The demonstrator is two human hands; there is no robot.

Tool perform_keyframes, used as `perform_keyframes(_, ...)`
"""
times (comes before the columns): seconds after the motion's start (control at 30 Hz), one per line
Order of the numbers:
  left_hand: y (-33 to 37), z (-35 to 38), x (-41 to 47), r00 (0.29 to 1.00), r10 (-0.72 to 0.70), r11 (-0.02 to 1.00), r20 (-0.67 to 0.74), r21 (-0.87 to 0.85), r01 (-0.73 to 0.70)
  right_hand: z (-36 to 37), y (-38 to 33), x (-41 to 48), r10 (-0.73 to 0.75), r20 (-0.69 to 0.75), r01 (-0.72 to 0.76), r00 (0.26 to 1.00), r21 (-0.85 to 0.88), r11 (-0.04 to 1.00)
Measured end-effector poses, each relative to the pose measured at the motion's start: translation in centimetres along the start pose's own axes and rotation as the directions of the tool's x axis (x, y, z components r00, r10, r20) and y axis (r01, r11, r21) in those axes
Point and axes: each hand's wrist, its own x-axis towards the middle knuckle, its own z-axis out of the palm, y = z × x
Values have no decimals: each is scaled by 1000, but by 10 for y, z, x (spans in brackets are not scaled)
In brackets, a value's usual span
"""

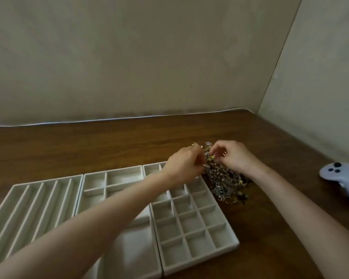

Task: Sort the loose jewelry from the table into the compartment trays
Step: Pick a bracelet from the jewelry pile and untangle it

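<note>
Head view looks down on a dark wooden table point(89, 143) set into a corner of plain walls. The jewelry point(226, 179) lies as one tangled heap of thin chains and small pieces, mostly silver and gold with a few dark and yellow bits. It sits on the bare wood just beside the right edge of the grid tray point(199, 261) and runs from near the tray's middle toward the far end.

Both hands meet at the far end of the heap. The left hand point(184, 168) reaches across the grid tray with its fingers curled down into the tangle. The right hand point(230, 158) comes in from the other side, thumb and fingertips pinched on it. Each seems to grip a strand or small piece, but which one is too fine and blurred to tell.

Two more pale trays lie in a row to the left, touching side to side. One is the middle tray point(113, 170) with larger cells, the other the slotted tray point(48, 180) with long channels. The left forearm covers much of the middle tray and part of the grid tray. All compartments in sight hold nothing.

A white controller point(340, 176) lies at the right, partly cut off by the picture's edge.
</note>
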Motion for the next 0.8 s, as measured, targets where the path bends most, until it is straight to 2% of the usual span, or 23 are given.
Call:
perform_keyframes(0.17, 6, 10, -4, 999, -40, 997, -4, 64, 41, 3, 7, -13, 24, 121, -4, 992, -164, 987)
perform_keyframes(0.3, 9, 14, -4, 998, -50, 997, -25, 50, 52, 9, 11, -12, -11, 29, 16, 1000, -178, 984)
perform_keyframes(0.4, 12, 17, -7, 995, -74, 996, -66, 45, 77, 13, 15, -9, -9, -59, 5, 998, -70, 998)
perform_keyframes(0.5, 12, 19, -6, 972, -76, 991, -225, 92, 98, 12, 14, -8, -4, -169, 23, 986, 111, 994)
perform_keyframes(0.57, 13, 19, -3, 961, -84, 989, -263, 99, 113, 11, 14, -8, -8, -195, 57, 981, 246, 968)
perform_keyframes(0.73, 19, 21, 7, 978, -169, 985, -125, 2, 171, 16, 21, -11, -18, -241, 123, 970, 427, 896)
perform_keyframes(0.8, 19, 24, 10, 979, -165, 986, -121, -10, 165, 17, 24, -13, -24, -236, 143, 971, 499, 854)
